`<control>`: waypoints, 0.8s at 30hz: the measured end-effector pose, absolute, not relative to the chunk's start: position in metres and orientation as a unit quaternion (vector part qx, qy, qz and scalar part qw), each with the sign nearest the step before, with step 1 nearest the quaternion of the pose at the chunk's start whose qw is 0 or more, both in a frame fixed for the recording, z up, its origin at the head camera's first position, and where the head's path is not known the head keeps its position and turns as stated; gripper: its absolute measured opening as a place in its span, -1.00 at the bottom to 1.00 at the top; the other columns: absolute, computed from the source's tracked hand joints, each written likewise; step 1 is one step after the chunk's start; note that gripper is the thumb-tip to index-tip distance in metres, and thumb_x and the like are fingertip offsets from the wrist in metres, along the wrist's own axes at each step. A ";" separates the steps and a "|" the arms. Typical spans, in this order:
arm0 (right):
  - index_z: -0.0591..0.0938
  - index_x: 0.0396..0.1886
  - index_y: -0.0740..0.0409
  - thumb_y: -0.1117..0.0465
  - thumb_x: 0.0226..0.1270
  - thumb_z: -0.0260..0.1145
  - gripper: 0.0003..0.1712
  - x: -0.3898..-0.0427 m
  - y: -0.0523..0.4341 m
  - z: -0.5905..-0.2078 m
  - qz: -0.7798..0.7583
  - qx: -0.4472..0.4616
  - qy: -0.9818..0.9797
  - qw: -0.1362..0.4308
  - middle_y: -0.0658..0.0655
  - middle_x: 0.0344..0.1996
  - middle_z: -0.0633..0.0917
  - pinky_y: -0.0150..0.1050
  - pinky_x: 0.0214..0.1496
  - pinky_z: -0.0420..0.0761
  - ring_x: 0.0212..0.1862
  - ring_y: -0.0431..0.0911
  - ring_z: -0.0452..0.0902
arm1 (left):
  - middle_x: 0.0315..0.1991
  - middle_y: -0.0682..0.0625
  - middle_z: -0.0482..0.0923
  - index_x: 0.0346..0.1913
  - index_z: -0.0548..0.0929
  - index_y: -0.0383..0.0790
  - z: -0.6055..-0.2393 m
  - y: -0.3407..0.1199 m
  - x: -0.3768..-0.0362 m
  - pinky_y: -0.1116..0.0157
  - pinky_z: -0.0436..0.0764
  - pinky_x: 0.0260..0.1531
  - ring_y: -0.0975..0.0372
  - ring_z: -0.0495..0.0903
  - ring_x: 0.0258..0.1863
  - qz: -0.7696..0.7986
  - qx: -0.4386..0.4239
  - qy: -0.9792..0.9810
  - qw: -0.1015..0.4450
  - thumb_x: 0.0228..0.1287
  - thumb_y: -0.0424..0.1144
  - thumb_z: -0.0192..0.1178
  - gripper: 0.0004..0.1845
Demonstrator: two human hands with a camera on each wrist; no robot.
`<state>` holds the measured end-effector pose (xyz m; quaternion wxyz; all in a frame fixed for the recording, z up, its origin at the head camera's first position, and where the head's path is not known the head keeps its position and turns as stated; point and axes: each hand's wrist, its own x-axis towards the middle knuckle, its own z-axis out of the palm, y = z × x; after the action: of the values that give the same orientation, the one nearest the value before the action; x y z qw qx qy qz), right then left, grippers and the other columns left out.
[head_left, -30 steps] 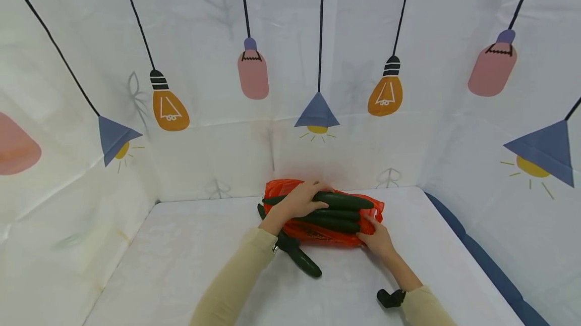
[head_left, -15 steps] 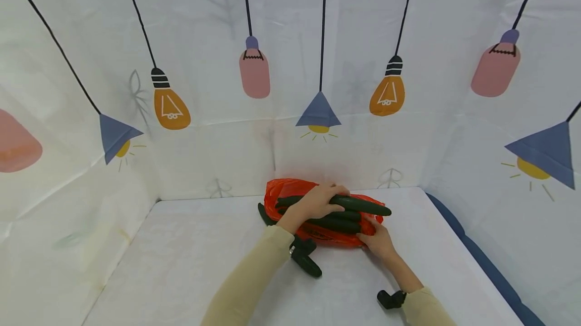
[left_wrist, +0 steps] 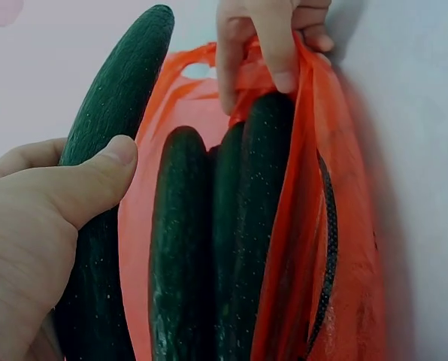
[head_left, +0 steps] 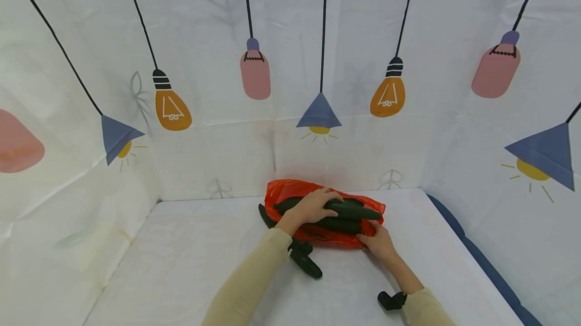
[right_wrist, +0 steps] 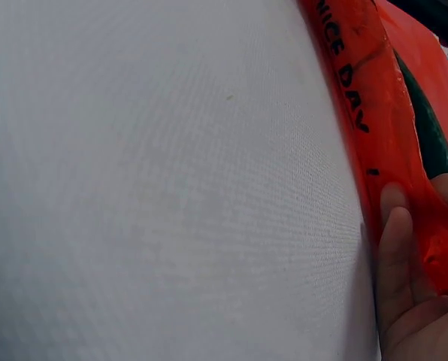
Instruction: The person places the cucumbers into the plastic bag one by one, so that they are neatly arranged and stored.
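An orange plastic bag (head_left: 290,192) lies at the back of the white table (head_left: 181,265) with several dark green cucumbers (head_left: 340,224) in it. My left hand (head_left: 313,206) grips the top cucumber (head_left: 358,211), which lies partly inside the bag's mouth. The left wrist view shows the thumb (left_wrist: 96,177) on this cucumber (left_wrist: 119,113), beside the others (left_wrist: 183,248) in the bag (left_wrist: 337,226). My right hand (head_left: 379,240) pinches the bag's edge at its open end; its fingers (left_wrist: 273,41) hold the rim, and the palm (right_wrist: 412,301) shows against the bag (right_wrist: 367,113).
Another cucumber (head_left: 306,264) lies loose on the table in front of the bag, partly under my left forearm (head_left: 254,280). A white cloth wall with printed lamps (head_left: 317,111) stands close behind. A blue strip (head_left: 481,260) runs along the table's right edge.
My left hand has pushed the top cucumber from left to right over the bag, then drawn it back a little and lower into the bag's mouth. The right hand has stayed on the bag's edge.
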<state>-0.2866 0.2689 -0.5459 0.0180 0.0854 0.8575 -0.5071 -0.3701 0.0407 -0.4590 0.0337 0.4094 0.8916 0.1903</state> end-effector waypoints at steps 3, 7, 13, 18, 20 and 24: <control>0.16 0.45 0.37 0.27 0.28 0.32 -0.18 -0.286 0.270 -0.546 -0.512 0.088 0.854 0.022 0.46 0.21 0.33 -0.23 -0.39 0.61 -0.53 -0.06 0.54 | 0.07 0.11 0.44 0.22 0.50 0.15 -0.463 0.041 -0.373 0.25 0.44 0.09 0.26 0.43 0.02 0.194 0.407 0.892 0.035 0.31 0.02 0.23 -0.57; 0.17 0.45 0.36 0.27 0.28 0.32 -0.18 -0.286 0.271 -0.547 -0.515 0.086 0.852 0.021 0.46 0.19 0.35 -0.22 -0.39 0.62 -0.54 -0.06 0.54 | 0.08 0.11 0.45 0.21 0.50 0.14 -0.470 0.039 -0.375 0.23 0.44 0.11 0.25 0.43 0.03 0.196 0.401 0.894 0.036 0.31 -0.02 0.26 -0.57; 0.20 0.45 0.32 0.25 0.28 0.34 -0.19 -0.286 0.271 -0.548 -0.519 0.081 0.851 0.021 0.44 0.15 0.38 -0.20 -0.37 0.63 -0.54 -0.06 0.55 | 0.09 0.12 0.44 0.23 0.49 0.15 -0.483 0.037 -0.376 0.23 0.42 0.13 0.27 0.44 0.05 0.191 0.392 0.899 0.044 0.31 -0.02 0.25 -0.56; 0.20 0.45 0.30 0.26 0.28 0.34 -0.19 -0.287 0.271 -0.549 -0.520 0.081 0.850 0.018 0.43 0.13 0.41 -0.20 -0.38 0.63 -0.55 -0.06 0.54 | 0.08 0.11 0.45 0.22 0.50 0.15 -0.489 0.037 -0.379 0.24 0.43 0.10 0.27 0.45 0.05 0.196 0.389 0.899 0.035 0.31 -0.02 0.26 -0.57; 0.21 0.45 0.29 0.26 0.28 0.34 -0.19 -0.287 0.271 -0.548 -0.521 0.080 0.850 0.016 0.42 0.11 0.42 -0.20 -0.38 0.63 -0.56 -0.06 0.54 | 0.09 0.11 0.45 0.21 0.51 0.14 -0.490 0.037 -0.379 0.24 0.43 0.11 0.27 0.45 0.05 0.203 0.387 0.899 0.034 0.30 -0.02 0.27 -0.57; 0.23 0.44 0.29 0.27 0.28 0.35 -0.21 -0.286 0.271 -0.547 -0.526 0.082 0.847 0.017 0.41 0.09 0.43 -0.21 -0.39 0.63 -0.56 -0.06 0.54 | 0.11 0.11 0.46 0.21 0.53 0.13 -0.492 0.036 -0.379 0.23 0.42 0.13 0.26 0.44 0.08 0.211 0.378 0.901 0.039 0.28 -0.02 0.29 -0.57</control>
<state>-0.2856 0.2706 -0.5466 0.0175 0.0819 0.8466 -0.5255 -0.3794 0.0361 -0.4922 0.0388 0.3776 0.9007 0.2111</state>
